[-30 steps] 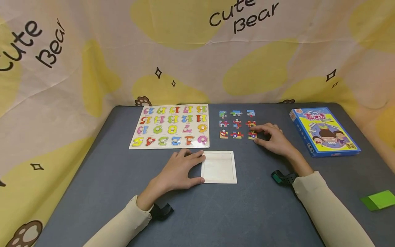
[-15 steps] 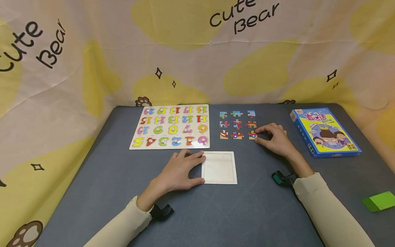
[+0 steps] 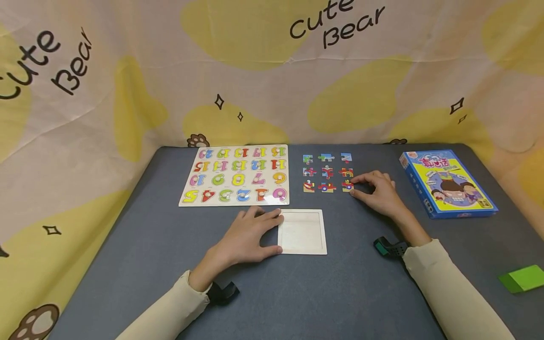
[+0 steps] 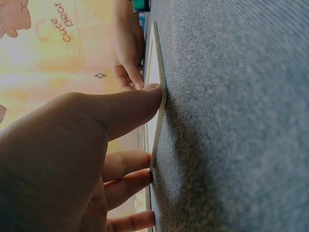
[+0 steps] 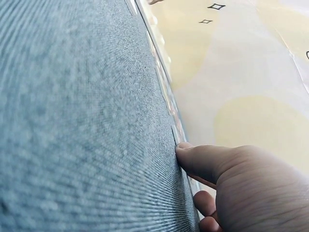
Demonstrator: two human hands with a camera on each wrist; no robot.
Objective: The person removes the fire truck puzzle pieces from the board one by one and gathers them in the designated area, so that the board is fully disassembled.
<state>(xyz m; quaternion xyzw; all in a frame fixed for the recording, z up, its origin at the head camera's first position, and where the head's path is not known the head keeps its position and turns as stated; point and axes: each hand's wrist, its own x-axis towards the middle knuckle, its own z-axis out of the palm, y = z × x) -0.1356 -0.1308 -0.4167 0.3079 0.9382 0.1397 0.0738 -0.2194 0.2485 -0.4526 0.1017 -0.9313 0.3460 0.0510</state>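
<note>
My left hand (image 3: pixel 244 236) rests at the left side of a shallow white puzzle tray (image 3: pixel 301 231). Its thumb touches the near corner and the fingertips lie by the far corner; the left wrist view shows the thumb over the tray's edge. At the right, my right hand (image 3: pixel 378 191) pinches the right side of a red-and-yellow puzzle piece (image 3: pixel 346 186) between thumb and index finger. That piece forms the near right corner of a grid of several jigsaw pieces (image 3: pixel 327 172) in three rows. The right wrist view has the thumb right at a piece's edge.
A number board (image 3: pixel 233 175) with colourful numerals lies at the back left. On the right stand a blue-and-yellow box (image 3: pixel 448 182) and a green block (image 3: pixel 522 278). A printed cloth (image 3: pixel 263 85) hangs behind the dark grey table (image 3: pixel 297 297).
The right index fingertip has drawn back slightly to the right, off the pieces' faces to the side of the near right piece. The left hand and the tray stay put.
</note>
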